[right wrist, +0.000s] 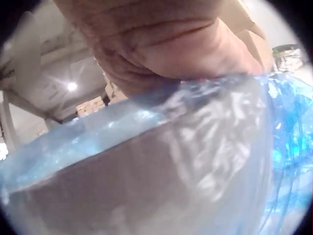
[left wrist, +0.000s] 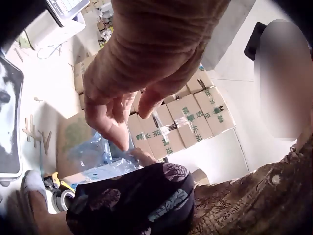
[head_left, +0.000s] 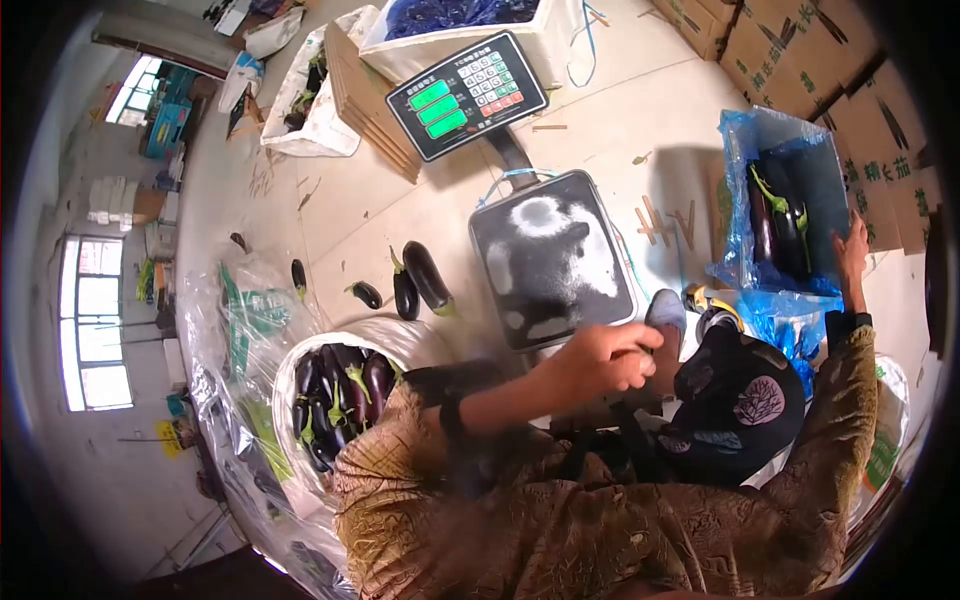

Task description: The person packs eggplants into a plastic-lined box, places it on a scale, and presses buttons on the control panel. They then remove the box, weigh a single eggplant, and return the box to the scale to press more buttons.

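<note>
My left hand (head_left: 612,360) is in the air in front of my body, near the front edge of the platform scale (head_left: 555,255). Its fingers hang loosely curled in the left wrist view, with nothing between them. On the right, my right hand (head_left: 852,255) grips the side wall of a cardboard box (head_left: 825,165) lined with blue plastic film (head_left: 735,190). Dark purple eggplants (head_left: 783,225) with green stems lie inside this box. The right wrist view has the hand over the film-covered rim (right wrist: 122,142); its fingertips are hidden there.
A round white container (head_left: 285,385) full of eggplants stands at my left, with loose eggplants (head_left: 428,275) on the floor beyond. The scale's display (head_left: 468,95) glows green. White foam boxes (head_left: 545,50) stand behind it. Printed cartons (head_left: 800,60) are stacked at the right. A tape dispenser (head_left: 715,305) lies near my foot.
</note>
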{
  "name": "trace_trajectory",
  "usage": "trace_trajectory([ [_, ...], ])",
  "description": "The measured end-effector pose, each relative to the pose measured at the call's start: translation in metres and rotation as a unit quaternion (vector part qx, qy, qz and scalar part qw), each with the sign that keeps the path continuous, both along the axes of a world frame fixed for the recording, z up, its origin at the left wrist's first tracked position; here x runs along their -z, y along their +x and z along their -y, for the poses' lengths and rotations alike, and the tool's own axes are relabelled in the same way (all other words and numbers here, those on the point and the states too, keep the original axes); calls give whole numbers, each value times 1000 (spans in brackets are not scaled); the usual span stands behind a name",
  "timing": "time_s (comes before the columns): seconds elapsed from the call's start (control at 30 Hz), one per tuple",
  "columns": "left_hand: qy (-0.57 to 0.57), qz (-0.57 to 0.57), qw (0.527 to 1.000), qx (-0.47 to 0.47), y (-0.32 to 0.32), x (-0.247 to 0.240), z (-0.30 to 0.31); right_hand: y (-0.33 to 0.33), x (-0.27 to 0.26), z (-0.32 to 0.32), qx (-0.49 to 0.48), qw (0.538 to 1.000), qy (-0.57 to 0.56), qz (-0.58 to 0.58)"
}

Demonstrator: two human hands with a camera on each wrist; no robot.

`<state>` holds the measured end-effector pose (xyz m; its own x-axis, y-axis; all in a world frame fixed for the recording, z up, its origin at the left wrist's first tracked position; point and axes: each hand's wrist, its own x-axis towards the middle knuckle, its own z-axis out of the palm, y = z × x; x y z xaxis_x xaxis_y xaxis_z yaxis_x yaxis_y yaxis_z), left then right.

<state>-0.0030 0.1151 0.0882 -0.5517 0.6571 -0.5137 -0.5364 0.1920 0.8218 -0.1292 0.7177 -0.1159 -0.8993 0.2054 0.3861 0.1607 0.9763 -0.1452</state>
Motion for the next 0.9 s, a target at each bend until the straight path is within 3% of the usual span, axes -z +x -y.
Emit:
trace_trajectory([
  [0.13,-10,-9,1000,17,10,6,16,-15,-71,103,-56,997,-50,23],
  [0.2,18,-29,999,8,11,11,23,-14,-115,169,-163,982,-93,37],
  [0.33,9,-33,999,15,18,6,29,-17,-155,264,-257,891,-315,200],
  [0.4,-5,-48,999,22,23,-8,31,-30,-171,298,-262,871,-287,302],
  [0.47,31,-115,993,-27,32,-14,35,-46,-173,330,-293,865,-276,300],
  [0.53,48,-124,991,-20,37,-16,39,-63,-173,359,-318,829,-337,313],
  [0.6,74,-150,986,-24,35,-18,45,-63,-209,406,-307,810,-393,308],
  [0.7,76,-133,988,-20,28,-21,53,-100,-187,438,-307,816,-384,304],
  [0.77,75,-116,990,-23,26,-20,59,-111,-185,464,-298,797,-445,280],
  [0.9,95,-75,992,-23,18,-24,67,-156,-130,487,-299,786,-469,271],
])
